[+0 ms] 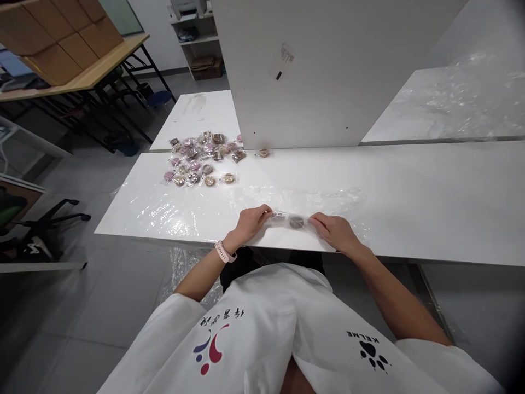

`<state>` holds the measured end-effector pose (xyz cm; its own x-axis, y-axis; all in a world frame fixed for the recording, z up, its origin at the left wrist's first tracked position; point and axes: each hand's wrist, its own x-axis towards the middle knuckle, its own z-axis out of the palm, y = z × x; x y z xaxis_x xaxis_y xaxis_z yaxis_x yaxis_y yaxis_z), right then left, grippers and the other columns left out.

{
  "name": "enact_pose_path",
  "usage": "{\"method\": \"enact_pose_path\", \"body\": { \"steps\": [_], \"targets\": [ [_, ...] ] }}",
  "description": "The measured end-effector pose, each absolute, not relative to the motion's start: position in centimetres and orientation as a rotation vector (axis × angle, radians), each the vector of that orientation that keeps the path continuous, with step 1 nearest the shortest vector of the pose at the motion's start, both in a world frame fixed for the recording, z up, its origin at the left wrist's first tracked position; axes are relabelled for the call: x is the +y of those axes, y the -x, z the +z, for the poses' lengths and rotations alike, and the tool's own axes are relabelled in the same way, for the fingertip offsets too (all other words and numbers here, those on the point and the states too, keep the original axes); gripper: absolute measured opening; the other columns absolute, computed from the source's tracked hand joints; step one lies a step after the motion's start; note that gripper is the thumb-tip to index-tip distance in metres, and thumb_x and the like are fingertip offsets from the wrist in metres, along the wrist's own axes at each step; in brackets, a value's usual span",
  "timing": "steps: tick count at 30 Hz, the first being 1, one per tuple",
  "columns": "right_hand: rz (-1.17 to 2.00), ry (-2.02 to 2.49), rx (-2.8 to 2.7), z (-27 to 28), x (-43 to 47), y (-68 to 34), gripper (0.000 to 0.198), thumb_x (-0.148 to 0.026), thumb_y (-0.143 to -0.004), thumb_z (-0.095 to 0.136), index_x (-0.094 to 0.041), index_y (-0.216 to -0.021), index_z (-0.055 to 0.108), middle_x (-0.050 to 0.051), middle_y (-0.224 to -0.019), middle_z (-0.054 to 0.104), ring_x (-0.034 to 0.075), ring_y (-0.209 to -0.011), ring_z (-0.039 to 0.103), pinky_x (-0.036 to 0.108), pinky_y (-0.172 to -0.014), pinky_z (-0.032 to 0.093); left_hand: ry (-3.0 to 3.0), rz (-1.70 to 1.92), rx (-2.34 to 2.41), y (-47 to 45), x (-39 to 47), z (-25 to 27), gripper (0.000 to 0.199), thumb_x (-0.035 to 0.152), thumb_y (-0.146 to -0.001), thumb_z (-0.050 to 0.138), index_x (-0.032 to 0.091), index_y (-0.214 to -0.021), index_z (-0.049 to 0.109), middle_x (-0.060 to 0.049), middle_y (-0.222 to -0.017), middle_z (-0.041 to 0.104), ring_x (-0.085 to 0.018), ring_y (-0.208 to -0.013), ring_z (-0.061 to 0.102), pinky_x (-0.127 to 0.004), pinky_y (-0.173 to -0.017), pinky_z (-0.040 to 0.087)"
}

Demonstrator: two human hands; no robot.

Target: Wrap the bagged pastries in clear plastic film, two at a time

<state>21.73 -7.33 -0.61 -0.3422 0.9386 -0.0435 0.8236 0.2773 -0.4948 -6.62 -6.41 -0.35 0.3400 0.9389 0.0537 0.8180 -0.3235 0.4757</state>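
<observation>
Pretty big white panel (328, 87) stood there with a little label (284, 60) stuck on it. Left of it and farther back was a shelf unit (199, 40) with a printer (188, 8), then a blue stool (158, 98), and way left, cardboard boxes (61, 39).

On the white shirt (266, 306), the brand word "KELME" (363, 336) stands upside down beside a paw sign (374, 355). The dark characters (222, 316) opposite I cannot read surely; the panel's small label (286, 53) is too tiny.
</observation>
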Motion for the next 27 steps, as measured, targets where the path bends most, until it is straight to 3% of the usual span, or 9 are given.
{"method": "enact_pose_path", "body": {
  "steps": [3,5,9,11,14,19,23,25,27],
  "targets": [
    [0.875,1.720,-2.273,0.1,-7.1,-21.7,0.034,-0.047,-0.097,0.047,-0.023,-0.084,0.068,-0.001,-0.063,0.065,0.017,-0.060,0.059,0.027,-0.057,0.035,-2.167,0.274,1.666,5.9,-6.6,0.0,0.018,0.033,-0.100,0.051,0.021,-0.098,0.064,-0.001,-0.072,0.069,-0.019,-0.064,0.063,-0.026,-0.057,0.035],
    [0.687,1.783,-2.248,0.2,-7.0,-21.4,0.031,-0.048,-0.095,0.052,-0.023,-0.085,0.067,0.002,-0.072,0.068,0.019,-0.066,0.061,0.029,-0.059,0.036,-2.218,0.276,1.779,5.4,-6.8,0.1,0.016,0.030,-0.099,0.051,0.020,-0.098,0.063,-0.005,-0.080,0.071,-0.022,-0.072,0.064,-0.029,-0.060,0.039],
    [0.098,1.477,-2.289,0.0,-8.0,-20.7,0.023,-0.036,-0.097,0.053,-0.020,-0.103,0.068,0.011,-0.105,0.071,0.027,-0.097,0.062,0.040,-0.084,0.042,-2.602,0.503,1.553,5.5,-8.0,0.2,0.018,0.028,-0.099,0.051,0.019,-0.107,0.063,-0.011,-0.109,0.071,-0.026,-0.102,0.064,-0.040,-0.086,0.046],
    [0.062,1.228,-2.394,-0.3,-9.0,-20.4,0.027,-0.038,-0.098,0.053,-0.021,-0.116,0.066,0.011,-0.118,0.069,0.027,-0.109,0.059,0.043,-0.096,0.040,-2.733,0.509,1.242,5.9,-8.9,0.1,0.028,0.034,-0.097,0.055,0.019,-0.120,0.061,-0.011,-0.126,0.067,-0.027,-0.116,0.060,-0.043,-0.095,0.045],
    [0.155,1.083,-2.491,-1.0,-10.2,-20.0,0.038,-0.038,-0.099,0.051,-0.022,-0.133,0.058,0.011,-0.130,0.064,0.026,-0.114,0.057,0.041,-0.095,0.043,-2.721,0.489,1.078,6.7,-9.5,-0.5,0.040,0.035,-0.096,0.057,0.020,-0.133,0.055,-0.011,-0.143,0.058,-0.028,-0.131,0.053,-0.043,-0.100,0.046],
    [0.308,1.251,-2.307,-2.1,-8.6,-19.4,0.035,-0.032,-0.104,0.037,-0.024,-0.121,0.066,0.006,-0.107,0.074,0.022,-0.094,0.064,0.036,-0.082,0.049,-2.502,0.581,1.341,8.4,-7.4,-0.4,0.022,0.032,-0.098,0.054,0.022,-0.112,0.067,-0.007,-0.111,0.075,-0.024,-0.102,0.067,-0.041,-0.088,0.052],
    [0.439,1.359,-2.185,-2.2,-7.1,-19.0,0.041,-0.036,-0.105,0.031,-0.026,-0.124,0.065,0.005,-0.102,0.074,0.022,-0.093,0.065,0.035,-0.077,0.051,-2.077,1.060,1.878,10.3,-8.4,1.1,0.018,0.034,-0.094,0.058,0.020,-0.100,0.068,-0.010,-0.104,0.073,-0.025,-0.099,0.065,-0.041,-0.086,0.052],
    [0.481,1.373,-2.160,-2.3,-6.9,-18.8,0.043,-0.036,-0.104,0.028,-0.027,-0.127,0.063,0.005,-0.103,0.073,0.023,-0.096,0.065,0.037,-0.078,0.052,-1.635,1.243,2.029,10.7,-10.5,1.6,0.021,0.039,-0.091,0.059,0.020,-0.094,0.066,-0.008,-0.093,0.072,-0.021,-0.084,0.065,-0.034,-0.074,0.053],
    [0.507,1.390,-2.111,-2.6,-6.8,-18.7,0.043,-0.036,-0.103,0.028,-0.026,-0.126,0.063,0.006,-0.107,0.073,0.024,-0.099,0.065,0.039,-0.081,0.052,-1.249,1.153,1.896,10.6,-12.9,2.1,0.029,0.047,-0.089,0.059,0.019,-0.083,0.065,-0.004,-0.075,0.069,-0.016,-0.064,0.061,-0.029,-0.059,0.050]
  ]
}}
